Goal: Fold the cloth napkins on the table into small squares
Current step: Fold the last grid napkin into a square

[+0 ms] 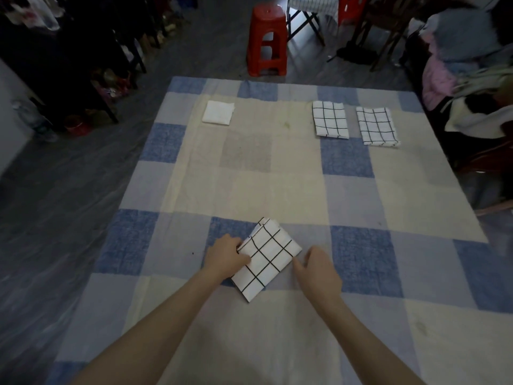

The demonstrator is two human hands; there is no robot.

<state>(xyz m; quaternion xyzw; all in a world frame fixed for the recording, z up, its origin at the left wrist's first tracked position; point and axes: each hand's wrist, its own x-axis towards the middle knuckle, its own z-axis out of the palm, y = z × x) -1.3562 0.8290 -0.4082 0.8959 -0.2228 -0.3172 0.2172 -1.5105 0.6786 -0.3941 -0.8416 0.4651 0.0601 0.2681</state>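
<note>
A folded white napkin with a black grid point(268, 257) lies tilted on the checked tablecloth point(291, 173) near the front. My left hand point(227, 255) pinches its left edge. My right hand point(319, 269) rests just off its right corner, fingers relaxed, holding nothing. Two folded grid napkins lie at the far right, one point(330, 123) beside the other point(377, 129). A folded plain white napkin point(218, 112) sits at the far left.
A red plastic stool point(268, 40) stands beyond the far edge of the table. A pile of clothes point(466, 65) lies on furniture to the right. Dark racks and chairs stand on the grey floor to the left.
</note>
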